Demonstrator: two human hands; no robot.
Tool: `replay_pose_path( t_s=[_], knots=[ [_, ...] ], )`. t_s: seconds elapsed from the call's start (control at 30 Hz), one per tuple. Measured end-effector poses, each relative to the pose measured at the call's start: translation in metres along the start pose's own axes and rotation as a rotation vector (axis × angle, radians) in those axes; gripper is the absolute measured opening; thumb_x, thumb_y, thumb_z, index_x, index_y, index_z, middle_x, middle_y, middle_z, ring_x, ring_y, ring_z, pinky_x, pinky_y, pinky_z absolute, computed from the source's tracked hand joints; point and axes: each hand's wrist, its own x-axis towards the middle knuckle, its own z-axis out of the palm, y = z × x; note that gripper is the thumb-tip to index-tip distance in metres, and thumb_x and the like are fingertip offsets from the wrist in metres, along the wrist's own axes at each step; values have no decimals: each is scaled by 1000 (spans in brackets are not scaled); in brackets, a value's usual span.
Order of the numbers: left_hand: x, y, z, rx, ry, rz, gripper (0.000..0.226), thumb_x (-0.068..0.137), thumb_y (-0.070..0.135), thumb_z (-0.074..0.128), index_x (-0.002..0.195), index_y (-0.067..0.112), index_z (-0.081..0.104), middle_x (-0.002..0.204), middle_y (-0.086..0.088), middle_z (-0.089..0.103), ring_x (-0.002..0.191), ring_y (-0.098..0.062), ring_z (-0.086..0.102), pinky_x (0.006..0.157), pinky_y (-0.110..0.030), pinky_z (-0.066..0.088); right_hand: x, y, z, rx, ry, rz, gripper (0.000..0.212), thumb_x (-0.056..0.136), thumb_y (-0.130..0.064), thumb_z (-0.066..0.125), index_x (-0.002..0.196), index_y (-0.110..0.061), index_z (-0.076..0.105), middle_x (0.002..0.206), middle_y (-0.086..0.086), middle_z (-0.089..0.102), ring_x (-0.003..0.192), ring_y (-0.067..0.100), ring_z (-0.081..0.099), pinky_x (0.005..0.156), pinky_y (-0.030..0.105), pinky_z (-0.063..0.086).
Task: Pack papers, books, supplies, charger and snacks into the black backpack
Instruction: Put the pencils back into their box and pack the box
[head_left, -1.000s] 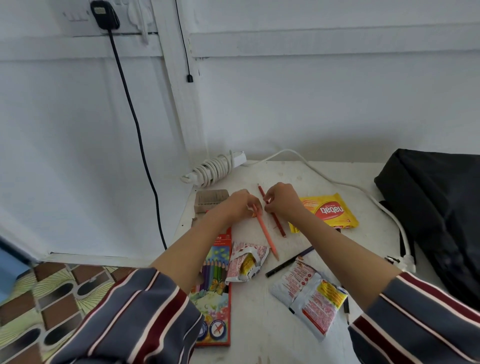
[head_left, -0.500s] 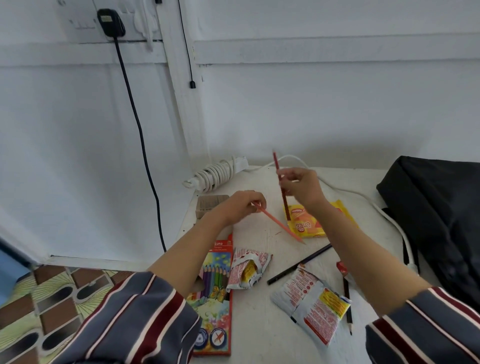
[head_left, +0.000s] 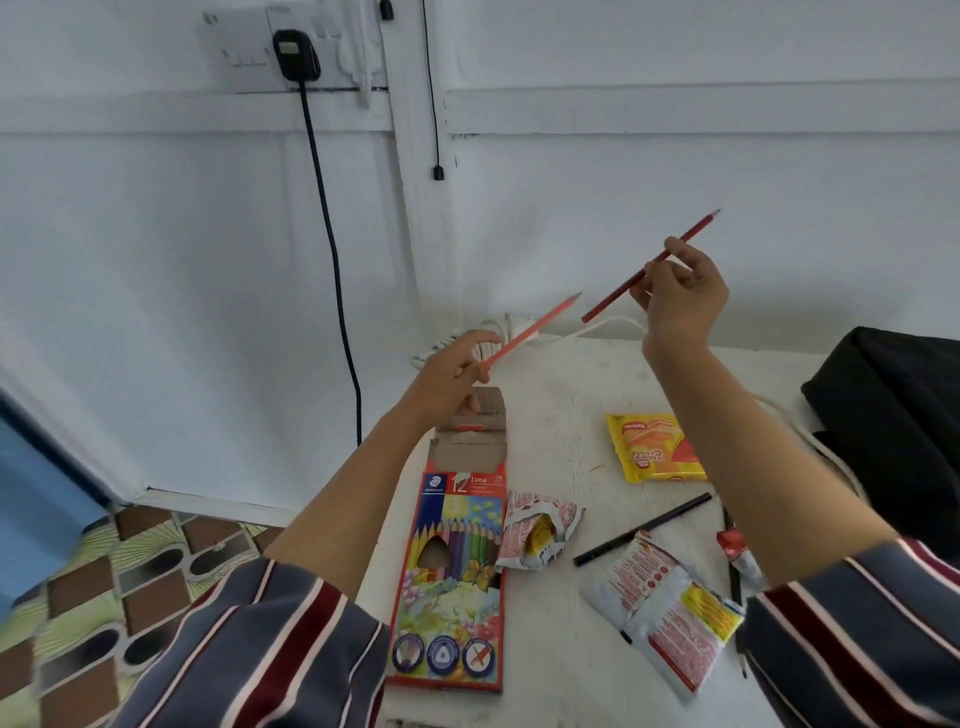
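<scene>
The black backpack (head_left: 893, 410) lies on the tabletop (head_left: 561, 431), well to the right of the coloured pencil box (head_left: 457, 571) and partly cut off by the picture's right edge. The pencil box lies flat near the tabletop's left edge with its top flap open.

Just above that open flap, the left hand (head_left: 447, 379) holds an orange pencil (head_left: 530, 332) by its lower end, fingers curled round it, with the tip pointing up and to the right. Higher and further right of the box, the right hand (head_left: 680, 301) is raised in the air and pinches a red pencil (head_left: 613, 296) between thumb and fingertips. This pencil slants the same way, and the two pencils are apart.

Touching the box's right side is a torn-open white and red wrapper (head_left: 535, 530). Right of that lies a black pencil (head_left: 644, 529), and below it a sealed white, red and yellow packet (head_left: 665, 618). A yellow snack packet (head_left: 657, 447) lies up and right of the box, between it and the backpack. A small red and white tube (head_left: 735, 551) shows beside the right forearm.

Beyond the box's open end, a coiled white cable (head_left: 506, 326) sits at the tabletop's far edge. Up on the wall to the left, a black plug (head_left: 296, 54) sits in a socket, its cord hanging down. Both arms wear striped sleeves.
</scene>
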Motion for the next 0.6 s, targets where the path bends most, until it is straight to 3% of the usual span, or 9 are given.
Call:
replay_pose_path(
  t_s=[0.1,0.17,0.3,0.37,0.47,0.6],
  knots=[
    [-14,-7,-12,-86,40,-103,37,99,6,37,132,21,45,92,-12,58,44,-6,58,46,-20,52,-8,24,8,-114,-33,69,25,84,9,52,98,-10,60,75,7,52,48,5,55,61,25,56],
    [-23,-11,-17,-167,40,-183,36,99,7,36,133,18,44,88,-9,59,43,-7,58,45,-21,52,-20,43,11,-248,-161,110,26,84,10,53,103,-6,61,75,6,52,54,11,57,58,24,55],
    [-37,-18,-20,-323,-10,-308,24,98,12,43,121,15,47,86,-8,64,42,-8,54,43,-19,45,-59,76,14,-503,-518,103,29,84,12,55,109,1,61,74,7,54,58,21,58,56,23,57],
    [-41,-20,-20,-353,-55,-331,12,98,15,44,109,17,48,85,-7,67,40,-7,51,43,-19,40,-74,87,16,-595,-615,76,30,82,13,56,110,4,62,74,4,55,59,23,59,60,30,59],
    [-43,-22,-21,-322,-76,-349,6,99,16,43,99,21,47,84,-4,68,41,-5,49,43,-17,40,-86,96,17,-709,-687,-13,30,80,10,60,108,-1,64,81,1,56,73,24,60,69,43,58],
    [-43,-26,-21,-223,-92,-350,7,98,14,43,99,20,46,84,-2,68,44,2,53,55,-22,37,-92,99,17,-895,-734,-127,30,83,1,62,113,-3,64,97,11,62,81,21,58,79,34,53]
  ],
)
